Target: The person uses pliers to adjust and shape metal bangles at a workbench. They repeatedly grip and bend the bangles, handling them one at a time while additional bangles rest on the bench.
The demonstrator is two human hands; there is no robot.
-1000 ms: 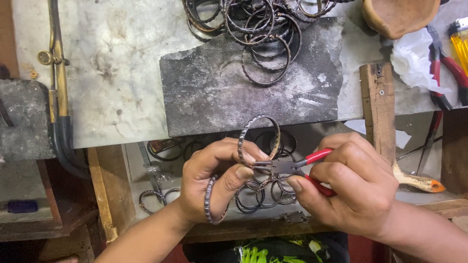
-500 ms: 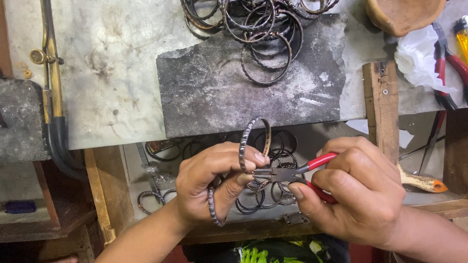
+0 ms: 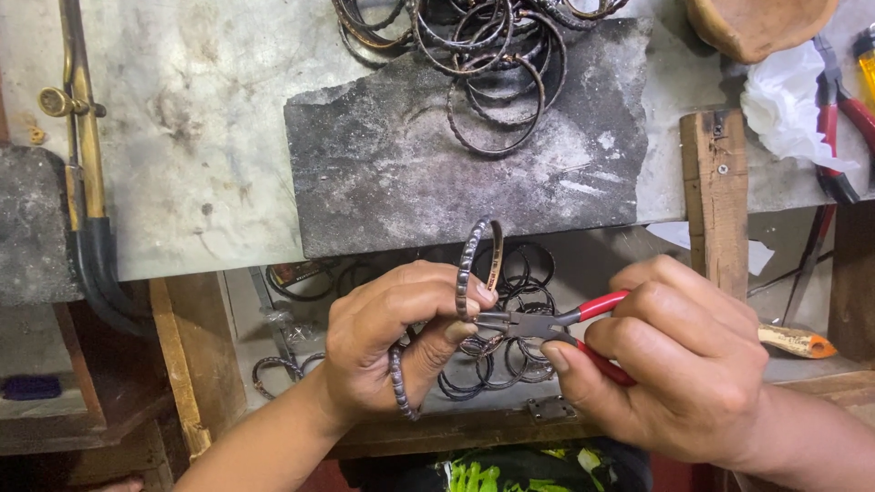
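Bangle (image 3: 474, 260) pinched upright in the left hand (image 3: 392, 342), fingers closed round its lower rim, while the right hand (image 3: 679, 369) squeezes red-handled pliers (image 3: 547, 323) whose tips bite that rim just beside the left thumb. Just above both hands runs the slab (image 3: 410, 173) edge, leaving a narrow gap; loose rings (image 3: 510, 360) lie in the tray directly beneath them, a wooden post (image 3: 715, 182) above the right hand.
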